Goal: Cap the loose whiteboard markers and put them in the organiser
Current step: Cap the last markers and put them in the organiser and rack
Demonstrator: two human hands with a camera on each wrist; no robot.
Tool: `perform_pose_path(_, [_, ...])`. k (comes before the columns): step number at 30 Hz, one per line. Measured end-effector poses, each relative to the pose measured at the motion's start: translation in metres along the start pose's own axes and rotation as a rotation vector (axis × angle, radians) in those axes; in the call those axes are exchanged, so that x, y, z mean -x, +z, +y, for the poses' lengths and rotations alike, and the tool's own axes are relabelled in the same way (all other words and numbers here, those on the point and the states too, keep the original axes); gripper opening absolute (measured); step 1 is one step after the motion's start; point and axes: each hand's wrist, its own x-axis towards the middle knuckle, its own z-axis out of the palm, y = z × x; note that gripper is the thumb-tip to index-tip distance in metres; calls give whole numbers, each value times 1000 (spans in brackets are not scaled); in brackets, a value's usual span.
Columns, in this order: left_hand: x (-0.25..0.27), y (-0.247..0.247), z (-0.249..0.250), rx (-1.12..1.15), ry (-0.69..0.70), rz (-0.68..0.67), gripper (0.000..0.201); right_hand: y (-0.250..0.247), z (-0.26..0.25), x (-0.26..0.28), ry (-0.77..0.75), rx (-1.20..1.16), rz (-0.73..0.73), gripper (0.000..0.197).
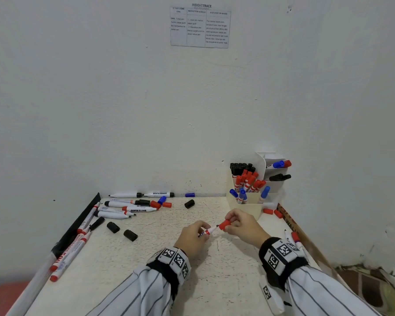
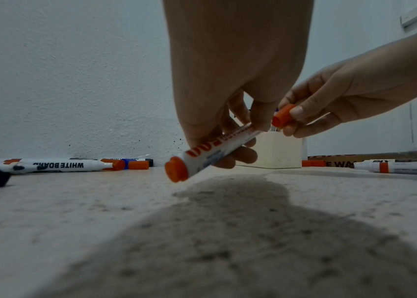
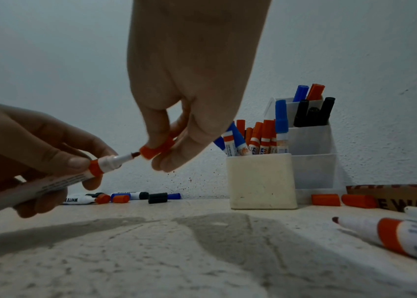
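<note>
My left hand (image 1: pixel 197 233) grips a red whiteboard marker (image 1: pixel 209 231) by its barrel, bare tip pointing right. The same marker (image 2: pixel 210 155) shows its red end plug in the left wrist view. My right hand (image 1: pixel 234 222) pinches a red cap (image 1: pixel 224 224) whose mouth sits just at the marker tip (image 3: pixel 135 154); the cap (image 3: pixel 156 150) is not pushed on. Both hands hover above the table centre. The white organiser (image 1: pixel 249 205) stands at the back right, holding several capped red, blue and black markers.
Loose markers (image 1: pixel 123 209) and caps lie at the back left; black caps (image 1: pixel 130 235) lie left of my hands. More red markers (image 1: pixel 66 254) line the left edge. Red caps (image 1: pixel 268 211) and uncapped markers (image 3: pixel 393 236) lie at right, by a cardboard strip (image 1: pixel 292 224).
</note>
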Motion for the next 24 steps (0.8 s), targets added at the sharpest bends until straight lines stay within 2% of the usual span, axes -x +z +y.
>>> perform_pose_path(3, [0, 1, 1, -6, 6, 2, 24, -1, 0, 2, -12, -42, 27, 23])
perform_pose_path(7, [1, 3, 5, -31, 26, -43, 23, 4, -1, 5, -26, 42, -82, 19])
perform_pose_path(10, [1, 5, 10, -163, -43, -62, 29, 7, -4, 7, -6, -6, -69, 9])
perform_pose_path(13, [1, 6, 17, -328, -135, -51, 59, 8, -7, 10, -40, -75, -115, 4])
perform_pose_path(15, [-2, 6, 19, -324, -170, -26, 76, 8, -11, 13, -78, -132, -137, 10])
perform_pose_path(16, [-3, 5, 20, -308, -175, -4, 78, 8, -13, 14, -91, -153, -140, 13])
perform_pose_path(21, [-3, 5, 22, -139, -156, 76, 63, 3, -22, 20, -115, -98, -138, 16])
perform_pose_path(24, [0, 2, 28, -35, -127, 127, 61, -13, -14, 18, -32, 67, -91, 11])
